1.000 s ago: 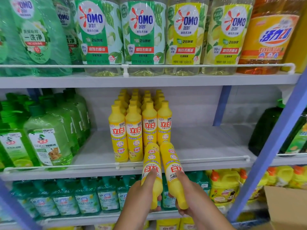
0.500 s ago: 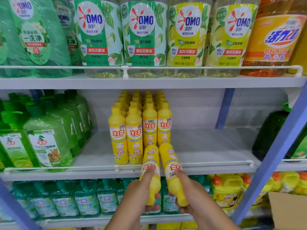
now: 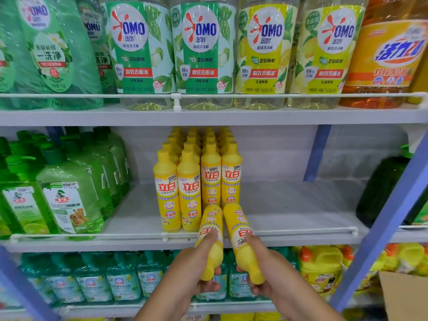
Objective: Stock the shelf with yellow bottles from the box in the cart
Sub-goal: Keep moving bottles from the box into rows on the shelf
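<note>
My left hand (image 3: 192, 269) grips a yellow bottle (image 3: 212, 230) near its base, thumb along the label. In my right hand (image 3: 266, 272) a second yellow bottle (image 3: 238, 228) is held the same way. Both bottles tilt forward, caps pointing into the middle shelf (image 3: 289, 205), just over its white front rail (image 3: 301, 230). Their caps sit right in front of the standing rows of yellow bottles (image 3: 196, 181), at the two right-hand rows. The corner of a cardboard box (image 3: 403, 295) shows at the lower right.
Green detergent bottles (image 3: 67, 195) fill the middle shelf's left part. A dark green bottle (image 3: 382, 188) stands far right behind a blue upright (image 3: 391, 218). Large OMO bottles (image 3: 203, 52) line the shelf above. Teal bottles (image 3: 115, 279) and yellow jugs (image 3: 322, 267) sit below.
Both hands have carried the two bottles forward and slightly up toward the shelf; their caps now reach past the front rail, close to the front standing bottles.
</note>
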The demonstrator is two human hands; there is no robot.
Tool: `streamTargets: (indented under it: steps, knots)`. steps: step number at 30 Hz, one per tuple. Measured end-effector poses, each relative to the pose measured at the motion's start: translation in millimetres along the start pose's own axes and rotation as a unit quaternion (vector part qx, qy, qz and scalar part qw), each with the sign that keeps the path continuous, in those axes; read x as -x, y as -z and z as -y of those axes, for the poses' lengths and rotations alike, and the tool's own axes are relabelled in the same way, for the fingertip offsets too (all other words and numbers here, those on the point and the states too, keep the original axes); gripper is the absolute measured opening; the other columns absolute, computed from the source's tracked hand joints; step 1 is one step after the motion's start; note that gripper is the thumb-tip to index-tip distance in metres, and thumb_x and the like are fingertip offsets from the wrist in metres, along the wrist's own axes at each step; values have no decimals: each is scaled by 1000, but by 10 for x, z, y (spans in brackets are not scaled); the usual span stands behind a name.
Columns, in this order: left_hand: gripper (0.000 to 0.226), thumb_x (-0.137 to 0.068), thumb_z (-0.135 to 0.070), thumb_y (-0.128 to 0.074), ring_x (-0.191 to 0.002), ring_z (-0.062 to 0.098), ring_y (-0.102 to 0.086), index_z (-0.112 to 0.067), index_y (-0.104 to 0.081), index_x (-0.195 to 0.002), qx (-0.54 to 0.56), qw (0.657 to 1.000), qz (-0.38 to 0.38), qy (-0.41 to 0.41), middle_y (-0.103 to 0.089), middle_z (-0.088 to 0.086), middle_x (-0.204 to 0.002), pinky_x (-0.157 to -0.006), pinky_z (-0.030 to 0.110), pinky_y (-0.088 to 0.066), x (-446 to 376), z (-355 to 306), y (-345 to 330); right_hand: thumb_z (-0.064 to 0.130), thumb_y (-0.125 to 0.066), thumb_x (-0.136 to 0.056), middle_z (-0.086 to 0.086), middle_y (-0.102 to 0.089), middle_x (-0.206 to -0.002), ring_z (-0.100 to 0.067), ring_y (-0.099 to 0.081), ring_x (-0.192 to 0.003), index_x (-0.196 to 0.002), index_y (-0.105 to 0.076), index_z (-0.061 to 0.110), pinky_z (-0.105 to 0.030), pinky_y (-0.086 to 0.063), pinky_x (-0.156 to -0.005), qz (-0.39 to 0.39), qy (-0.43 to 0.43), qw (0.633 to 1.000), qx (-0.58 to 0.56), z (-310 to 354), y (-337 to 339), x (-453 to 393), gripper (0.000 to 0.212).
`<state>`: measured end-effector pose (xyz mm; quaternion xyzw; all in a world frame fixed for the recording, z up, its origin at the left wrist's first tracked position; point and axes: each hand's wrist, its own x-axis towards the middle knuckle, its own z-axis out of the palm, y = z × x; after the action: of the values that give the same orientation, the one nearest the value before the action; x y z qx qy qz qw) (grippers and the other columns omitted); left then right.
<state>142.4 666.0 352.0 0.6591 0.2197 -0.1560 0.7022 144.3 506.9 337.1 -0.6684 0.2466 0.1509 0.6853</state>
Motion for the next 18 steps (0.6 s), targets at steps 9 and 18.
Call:
streamTargets:
  steps: [9,18]
  knots:
    - [24,-89,-34,-66,-48,19,-43,-37,-52,-107,-18,996,76,-50,-59,18,-83,-70,42,-61,85,-249,90,38,-69,-89,-14,-61,-78,-19,-50,-50,-123,-55,10,-27,-42,-49,137,43,989,-31,268,105,156,47]
    - [40,-82,-50,-71,-44,15,-46,-34,-57,-116,-98,983,54,-147,-61,14,-84,-68,44,-63,246,-607,176,43,-70,-88,-15,-62,-88,-19,-55,-52,-117,-55,34,-31,-50,-53,92,142,985,10,518,-9,360,33]
